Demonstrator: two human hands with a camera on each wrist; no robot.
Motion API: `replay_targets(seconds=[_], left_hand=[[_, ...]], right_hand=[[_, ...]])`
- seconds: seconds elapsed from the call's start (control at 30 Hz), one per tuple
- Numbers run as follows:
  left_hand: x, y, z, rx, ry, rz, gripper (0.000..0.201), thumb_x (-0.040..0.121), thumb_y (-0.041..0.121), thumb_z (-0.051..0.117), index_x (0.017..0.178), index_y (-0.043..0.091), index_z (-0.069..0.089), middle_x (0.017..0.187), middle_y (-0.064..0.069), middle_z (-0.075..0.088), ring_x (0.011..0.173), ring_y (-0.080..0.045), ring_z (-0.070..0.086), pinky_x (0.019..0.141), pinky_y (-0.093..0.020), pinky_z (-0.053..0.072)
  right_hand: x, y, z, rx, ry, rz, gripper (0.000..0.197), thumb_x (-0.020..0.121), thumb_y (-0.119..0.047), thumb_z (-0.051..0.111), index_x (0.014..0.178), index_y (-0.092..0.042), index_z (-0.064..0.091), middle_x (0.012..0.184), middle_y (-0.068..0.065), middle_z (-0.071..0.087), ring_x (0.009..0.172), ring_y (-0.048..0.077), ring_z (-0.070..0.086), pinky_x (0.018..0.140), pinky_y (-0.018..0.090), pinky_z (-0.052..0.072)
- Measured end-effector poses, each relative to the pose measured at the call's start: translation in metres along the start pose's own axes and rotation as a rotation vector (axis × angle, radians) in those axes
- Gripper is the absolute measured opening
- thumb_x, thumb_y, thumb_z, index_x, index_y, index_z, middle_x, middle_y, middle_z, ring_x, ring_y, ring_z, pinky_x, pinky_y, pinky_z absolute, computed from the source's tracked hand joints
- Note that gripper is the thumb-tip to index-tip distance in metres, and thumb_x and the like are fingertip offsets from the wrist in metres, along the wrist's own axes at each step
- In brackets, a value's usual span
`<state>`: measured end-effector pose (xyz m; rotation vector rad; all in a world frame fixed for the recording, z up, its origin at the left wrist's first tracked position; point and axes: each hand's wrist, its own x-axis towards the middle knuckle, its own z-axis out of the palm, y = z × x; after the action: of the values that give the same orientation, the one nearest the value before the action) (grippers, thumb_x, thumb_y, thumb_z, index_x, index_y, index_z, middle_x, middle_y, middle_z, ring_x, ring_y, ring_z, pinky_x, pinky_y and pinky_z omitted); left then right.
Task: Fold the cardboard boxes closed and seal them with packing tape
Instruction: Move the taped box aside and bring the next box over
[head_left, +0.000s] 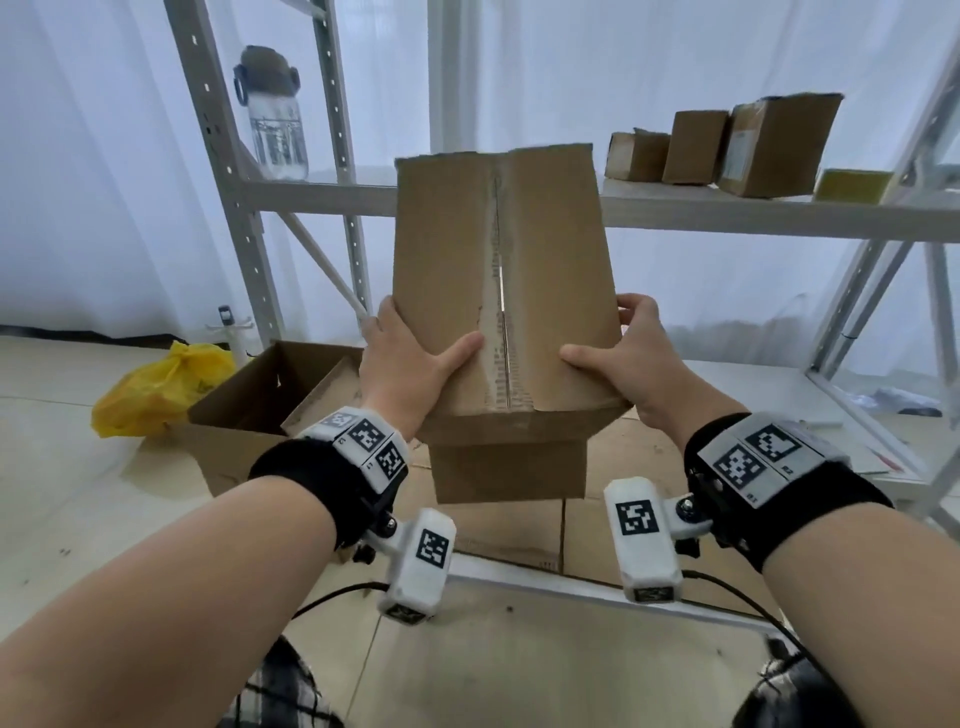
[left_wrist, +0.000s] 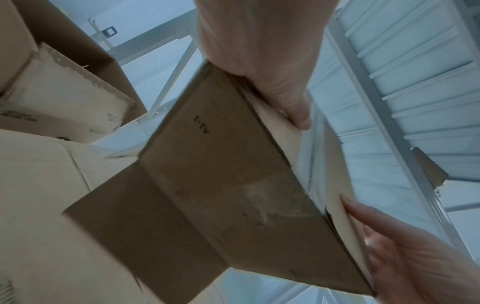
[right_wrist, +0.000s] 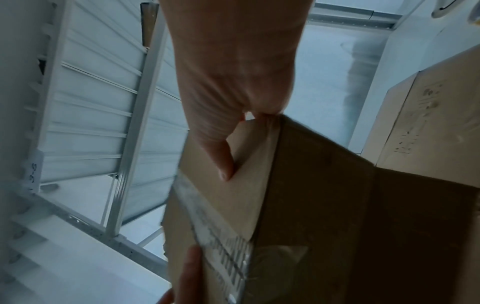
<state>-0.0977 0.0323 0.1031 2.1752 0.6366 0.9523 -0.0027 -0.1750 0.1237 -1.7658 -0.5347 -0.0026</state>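
Standing behind, a metal shelving rack bears small cartons. Raised before it, the cardboard box, flaps folded shut, is gripped at its near corners by the left hand and right hand, thumbs pressing the top flaps.

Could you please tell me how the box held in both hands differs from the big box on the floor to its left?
The held box is up in the air, gripped by the left hand and right hand; the floor box rests on the ground untouched. The held box's two flaps are folded shut and meet along a centre seam; the floor box stands open at the top. Both are plain brown cardboard.
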Motion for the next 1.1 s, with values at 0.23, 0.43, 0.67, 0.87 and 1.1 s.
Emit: replay_targets(seconds=[0.23, 0.43, 0.67, 0.87, 1.1], left_hand=[[-0.018, -0.010, -0.008, -0.237, -0.010, 0.063, 0.099, 0.068, 0.046, 0.080, 0.143, 0.029, 0.017, 0.140, 0.000, 0.031, 0.124, -0.017, 0.043, 0.105, -0.045, 0.042], [-0.022, -0.008, 0.014, -0.090, -0.035, 0.007, 0.118, 0.066, 0.046, 0.082, 0.148, 0.029, 0.000, 0.145, -0.012, 0.025, 0.135, -0.030, 0.032, 0.111, -0.045, 0.032], [-0.023, -0.015, 0.014, 0.676, -0.095, 0.412, 0.115, 0.070, 0.066, 0.065, 0.148, 0.036, -0.014, 0.153, -0.012, -0.027, 0.142, -0.038, -0.020, 0.112, -0.055, -0.010], [-0.020, -0.007, 0.031, 0.991, -0.183, 0.669, 0.120, 0.074, 0.060, 0.066, 0.143, 0.022, -0.024, 0.144, -0.015, -0.001, 0.138, -0.036, 0.007, 0.111, -0.053, 0.004], [-0.005, 0.005, 0.028, 0.944, -0.140, 0.751, 0.088, 0.075, 0.067, 0.059, 0.143, 0.028, 0.020, 0.130, -0.008, 0.034, 0.116, -0.030, 0.036, 0.095, -0.043, 0.028]], right_hand=[[-0.016, 0.008, -0.012, 0.050, -0.052, -0.012, 0.088, 0.078, -0.028, 0.078, 0.143, -0.025, 0.018, 0.128, -0.005, 0.041, 0.112, 0.012, 0.049, 0.090, 0.023, 0.045], [-0.012, 0.042, 0.012, 0.083, 0.004, 0.126, 0.086, 0.068, -0.035, 0.085, 0.135, -0.011, 0.037, 0.124, 0.001, 0.055, 0.112, 0.016, 0.056, 0.089, 0.028, 0.050], [-0.002, 0.032, 0.032, -0.425, 0.100, -0.117, 0.098, 0.079, -0.038, 0.076, 0.149, -0.035, 0.008, 0.145, 0.009, 0.029, 0.131, 0.030, 0.039, 0.110, 0.046, 0.036], [0.013, 0.018, 0.017, -0.637, 0.000, -0.072, 0.072, 0.075, -0.048, 0.075, 0.136, -0.029, 0.040, 0.126, 0.007, 0.039, 0.114, 0.027, 0.052, 0.099, 0.040, 0.044], [0.014, 0.018, 0.012, -0.679, 0.005, -0.106, 0.064, 0.076, -0.055, 0.070, 0.130, -0.030, 0.045, 0.119, 0.004, 0.039, 0.106, 0.023, 0.054, 0.090, 0.035, 0.047]])
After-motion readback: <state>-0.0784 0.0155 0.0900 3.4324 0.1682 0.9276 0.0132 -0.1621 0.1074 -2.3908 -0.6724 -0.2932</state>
